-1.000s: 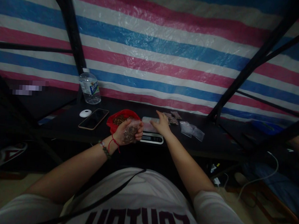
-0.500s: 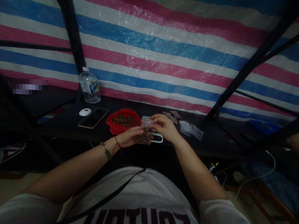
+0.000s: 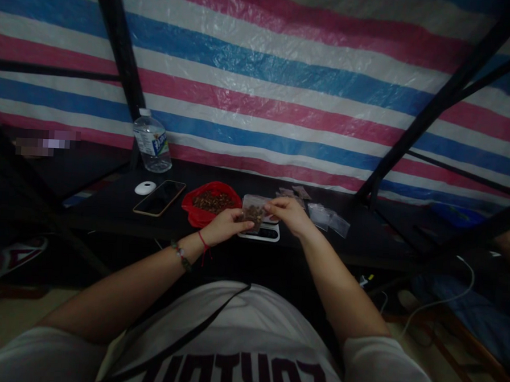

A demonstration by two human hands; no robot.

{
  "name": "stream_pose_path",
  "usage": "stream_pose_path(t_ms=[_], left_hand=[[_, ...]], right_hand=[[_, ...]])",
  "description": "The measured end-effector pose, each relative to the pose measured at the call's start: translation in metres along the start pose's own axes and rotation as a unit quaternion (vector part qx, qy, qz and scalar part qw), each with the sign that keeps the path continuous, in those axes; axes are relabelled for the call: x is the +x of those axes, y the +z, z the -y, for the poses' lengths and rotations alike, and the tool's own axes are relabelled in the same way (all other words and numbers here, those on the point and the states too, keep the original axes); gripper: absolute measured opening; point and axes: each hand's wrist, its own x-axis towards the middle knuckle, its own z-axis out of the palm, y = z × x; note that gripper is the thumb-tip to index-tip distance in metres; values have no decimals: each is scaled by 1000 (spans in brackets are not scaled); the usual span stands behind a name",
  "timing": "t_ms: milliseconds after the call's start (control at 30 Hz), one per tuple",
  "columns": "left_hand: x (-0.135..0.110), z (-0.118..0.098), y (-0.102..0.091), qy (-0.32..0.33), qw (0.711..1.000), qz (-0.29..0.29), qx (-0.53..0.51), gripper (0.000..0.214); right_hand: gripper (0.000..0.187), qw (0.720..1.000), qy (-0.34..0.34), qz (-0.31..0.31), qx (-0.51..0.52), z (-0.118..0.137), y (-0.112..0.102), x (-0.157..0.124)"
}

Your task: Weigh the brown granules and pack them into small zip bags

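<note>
A small clear plastic bag holding brown bits hangs between both hands, just above a small white digital scale on the dark table. My left hand pinches the bag's lower left side. My right hand pinches its upper right edge. Left of the hands sits a red bag, open and full of the same brown bits.
Several small plastic bags, some filled and some flat and clear, lie right of the scale. A phone, a white puck-shaped thing and a water bottle stand at the left. Black frame bars cross a striped tarp behind.
My right hand left the scale's top and took hold of the clear bag beside my left hand. Both hands then carried the bag forward over the scale.
</note>
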Motion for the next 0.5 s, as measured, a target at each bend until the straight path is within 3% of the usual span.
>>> stream_pose_path(t_ms=[167,333,500], left_hand=[[-2,-9,1,25,1000,-17,-3,41],[-3,-21,0,56,987,-148,-25,33],[-2,-21,-2,60,981,-183,3,31]], right_hand=[[30,997,-61,-49,1,-1,3,1],[21,993,-95,-54,-51,1,8,0],[20,990,-102,-79,-60,1,10,1]])
